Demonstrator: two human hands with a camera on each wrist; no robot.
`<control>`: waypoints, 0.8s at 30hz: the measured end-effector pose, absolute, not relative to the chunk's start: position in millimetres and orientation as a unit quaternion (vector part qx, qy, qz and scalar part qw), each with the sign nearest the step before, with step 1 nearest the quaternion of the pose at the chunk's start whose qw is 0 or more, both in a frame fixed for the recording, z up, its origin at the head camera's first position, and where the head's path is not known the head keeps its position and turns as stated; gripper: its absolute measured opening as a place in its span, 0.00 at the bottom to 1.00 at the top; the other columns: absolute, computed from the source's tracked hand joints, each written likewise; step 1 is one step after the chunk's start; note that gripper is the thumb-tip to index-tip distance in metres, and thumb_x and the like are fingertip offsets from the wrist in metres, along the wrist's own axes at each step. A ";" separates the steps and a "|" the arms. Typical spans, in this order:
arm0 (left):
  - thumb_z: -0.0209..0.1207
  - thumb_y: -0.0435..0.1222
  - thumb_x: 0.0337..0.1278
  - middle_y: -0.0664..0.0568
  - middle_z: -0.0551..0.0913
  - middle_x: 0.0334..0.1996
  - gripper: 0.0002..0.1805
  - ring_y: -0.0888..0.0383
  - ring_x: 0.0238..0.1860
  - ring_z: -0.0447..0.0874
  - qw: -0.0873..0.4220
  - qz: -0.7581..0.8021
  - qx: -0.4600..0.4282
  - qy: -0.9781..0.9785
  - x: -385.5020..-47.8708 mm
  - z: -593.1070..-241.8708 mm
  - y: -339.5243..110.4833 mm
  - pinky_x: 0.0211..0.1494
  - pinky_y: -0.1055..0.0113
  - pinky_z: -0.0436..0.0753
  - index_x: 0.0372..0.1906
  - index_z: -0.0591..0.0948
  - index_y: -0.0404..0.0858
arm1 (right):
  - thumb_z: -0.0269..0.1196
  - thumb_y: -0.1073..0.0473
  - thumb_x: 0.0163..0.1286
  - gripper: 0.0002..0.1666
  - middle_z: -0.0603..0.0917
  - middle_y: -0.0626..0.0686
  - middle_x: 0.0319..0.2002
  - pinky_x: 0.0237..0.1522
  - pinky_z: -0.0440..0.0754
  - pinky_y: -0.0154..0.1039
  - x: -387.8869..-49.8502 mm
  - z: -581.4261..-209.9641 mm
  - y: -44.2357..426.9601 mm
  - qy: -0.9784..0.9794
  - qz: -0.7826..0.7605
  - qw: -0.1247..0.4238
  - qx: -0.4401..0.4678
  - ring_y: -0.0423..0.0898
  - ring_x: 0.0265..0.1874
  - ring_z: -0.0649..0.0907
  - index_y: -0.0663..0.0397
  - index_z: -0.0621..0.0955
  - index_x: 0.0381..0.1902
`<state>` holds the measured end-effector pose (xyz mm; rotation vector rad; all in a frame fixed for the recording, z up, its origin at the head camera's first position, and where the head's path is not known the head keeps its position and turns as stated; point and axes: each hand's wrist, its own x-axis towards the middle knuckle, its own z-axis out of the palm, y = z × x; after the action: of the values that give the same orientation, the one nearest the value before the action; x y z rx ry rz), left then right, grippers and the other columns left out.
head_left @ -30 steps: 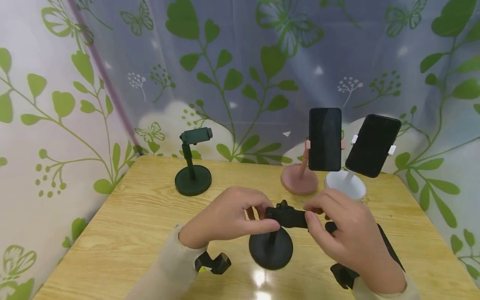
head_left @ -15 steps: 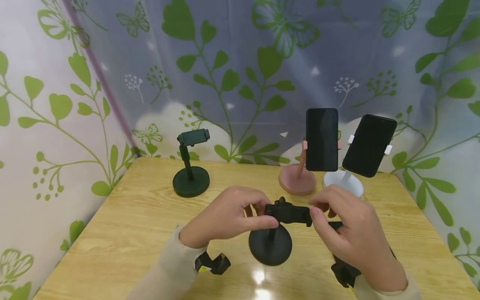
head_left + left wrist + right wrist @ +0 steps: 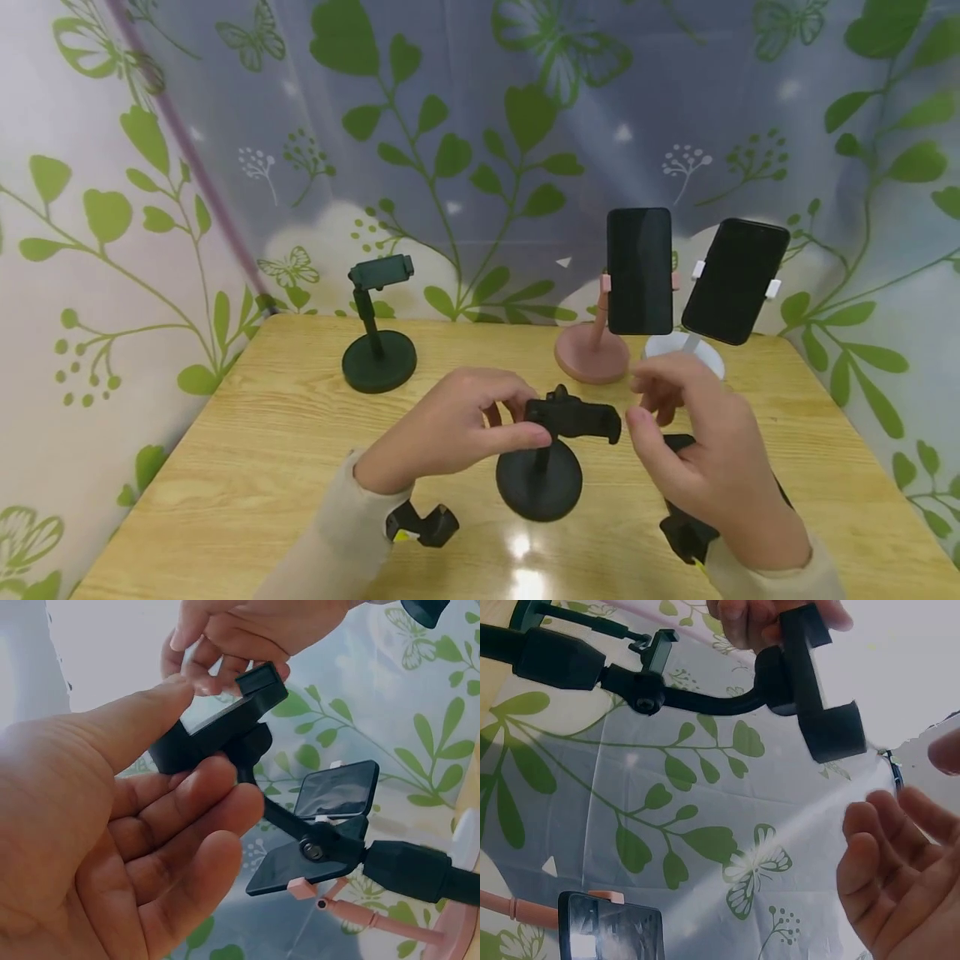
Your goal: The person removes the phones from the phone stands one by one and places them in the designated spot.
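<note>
A black phone stand (image 3: 539, 485) stands on the table, its empty clamp (image 3: 581, 418) turned sideways at the top. My left hand (image 3: 457, 429) grips the clamp's left end between thumb and fingers; in the left wrist view the left hand (image 3: 135, 817) has its fingers curled round that end. My right hand (image 3: 705, 458) is held just right of the clamp, apart from it, fingers loosely bent and holding nothing. The right wrist view shows a gap between the clamp (image 3: 810, 690) and the right hand (image 3: 907, 870).
Behind, a dark green stand (image 3: 378, 362) is at the left. A pink stand (image 3: 591, 354) and a white stand (image 3: 705, 354) each hold a phone at the back right. A dark flat object (image 3: 678, 442) lies partly hidden under my right hand. A patterned cloth hangs behind the table.
My right hand has let go of the clamp's right end and moved off to the right. The clamp's right end is now uncovered. My left hand keeps its grip.
</note>
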<state>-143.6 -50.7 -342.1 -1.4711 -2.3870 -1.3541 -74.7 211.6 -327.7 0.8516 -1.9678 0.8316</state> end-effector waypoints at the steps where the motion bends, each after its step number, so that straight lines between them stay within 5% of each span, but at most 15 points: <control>1: 0.72 0.40 0.62 0.63 0.84 0.31 0.08 0.69 0.34 0.81 0.012 -0.441 -0.467 -0.766 -143.6 -341.9 -50.8 0.36 0.70 0.84 0.42 0.86 0.43 | 0.55 0.49 0.77 0.25 0.81 0.53 0.36 0.32 0.76 0.27 -74.6 -327.4 211.8 -0.776 0.342 0.409 0.338 0.35 0.31 0.76 0.71 0.79 0.47; 7: 0.68 0.42 0.67 0.63 0.84 0.32 0.04 0.63 0.34 0.82 0.018 -0.496 -0.416 -0.762 -145.2 -340.5 -49.9 0.39 0.64 0.84 0.39 0.86 0.48 | 0.56 0.49 0.78 0.30 0.79 0.58 0.42 0.32 0.74 0.26 -74.5 -324.5 212.4 -0.749 0.373 0.428 0.341 0.35 0.29 0.75 0.78 0.72 0.53; 13: 0.64 0.52 0.70 0.58 0.83 0.31 0.14 0.57 0.29 0.78 0.045 -0.541 -0.365 -0.757 -154.3 -340.5 -52.6 0.34 0.63 0.81 0.36 0.84 0.47 | 0.59 0.57 0.76 0.28 0.80 0.55 0.44 0.29 0.73 0.26 -70.3 -322.4 211.9 -0.718 0.416 0.424 0.363 0.35 0.28 0.74 0.82 0.68 0.54; 24: 0.58 0.48 0.76 0.43 0.80 0.35 0.15 0.48 0.33 0.79 0.064 -0.558 -0.251 -0.788 -188.3 -340.0 -66.3 0.39 0.53 0.84 0.47 0.82 0.40 | 0.59 0.62 0.75 0.26 0.80 0.53 0.46 0.28 0.73 0.27 -71.6 -321.0 211.4 -0.702 0.444 0.404 0.382 0.36 0.28 0.75 0.83 0.66 0.56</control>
<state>-188.3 -66.3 -340.0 -0.7585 -2.3790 -1.6859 -71.6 211.4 -321.0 0.9650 -1.7734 1.1223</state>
